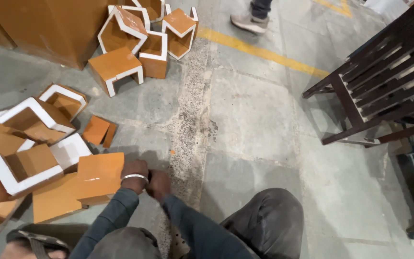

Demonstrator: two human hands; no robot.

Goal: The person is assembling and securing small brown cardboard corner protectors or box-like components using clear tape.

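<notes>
My left hand (134, 170), with a metal bangle on the wrist, rests on the right edge of a flat orange board piece (99, 175) lying on the concrete floor. My right hand (159, 184) is close beside it, curled low over the floor; whether it holds anything is hidden. Both sleeves are dark blue. My knee in dark trousers (264, 220) is bent at the lower middle.
Several orange, white-edged U-shaped foam corner pieces are piled at the left (29, 120) and at the top (140, 38). A large brown box (49, 24) stands top left. A dark wooden slatted frame (384, 72) stands right. Another person's shoe (247, 21) is at the top.
</notes>
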